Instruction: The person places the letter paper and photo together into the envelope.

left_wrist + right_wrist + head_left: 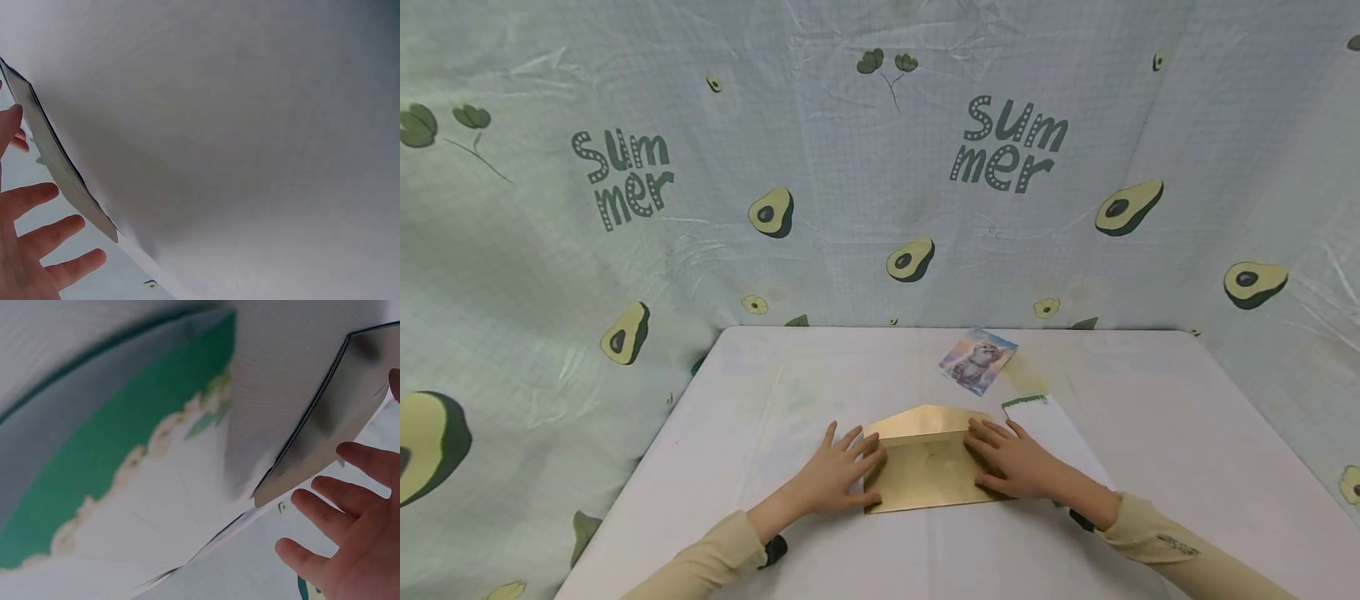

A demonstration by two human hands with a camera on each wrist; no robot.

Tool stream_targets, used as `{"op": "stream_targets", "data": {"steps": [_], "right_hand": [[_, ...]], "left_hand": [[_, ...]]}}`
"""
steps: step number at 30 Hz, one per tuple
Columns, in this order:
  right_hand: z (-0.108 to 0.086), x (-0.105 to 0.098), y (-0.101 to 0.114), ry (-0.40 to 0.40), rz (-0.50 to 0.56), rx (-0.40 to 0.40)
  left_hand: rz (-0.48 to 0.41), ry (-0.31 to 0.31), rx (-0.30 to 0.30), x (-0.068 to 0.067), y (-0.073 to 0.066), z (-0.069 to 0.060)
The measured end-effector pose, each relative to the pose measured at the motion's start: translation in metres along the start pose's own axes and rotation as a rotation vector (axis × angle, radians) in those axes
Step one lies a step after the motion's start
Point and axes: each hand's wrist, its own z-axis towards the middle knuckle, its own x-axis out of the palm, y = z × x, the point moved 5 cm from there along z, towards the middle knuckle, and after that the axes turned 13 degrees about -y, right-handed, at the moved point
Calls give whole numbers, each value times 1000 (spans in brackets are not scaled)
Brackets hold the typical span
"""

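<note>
A gold envelope (923,475) lies on the table with its pointed flap (925,421) raised toward the far side. My left hand (835,475) rests on the envelope's left edge with fingers spread. On its right edge lies my right hand (1013,460), fingers likewise extended. In the left wrist view the left fingers (53,237) show beside the envelope's edge (56,159). From the right wrist, the right fingers (331,503) appear beside the envelope (325,419). Whether anything is inside the envelope cannot be seen.
A white sheet with a green decorated border (1063,429) lies partly beneath the right forearm. Farther back is a kitten picture card (977,361). The white-covered table (790,358) meets an avocado-print curtain (835,167) behind and at the sides.
</note>
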Motion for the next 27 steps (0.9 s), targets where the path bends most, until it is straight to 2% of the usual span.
{"op": "stream_targets", "data": {"steps": [9,14,19,27], "right_hand": [[1,2,3,51,-7,-3],[2,2,1,61,3,5],[3,2,-2,85,-4,20],[7,2,-8,113,-10,42]], "left_hand": [[36,17,54,-1,-4,4],[71,54,63,-1,-3,6],[106,45,79,-1,1,7],[63,19,84,1,9,7]]}}
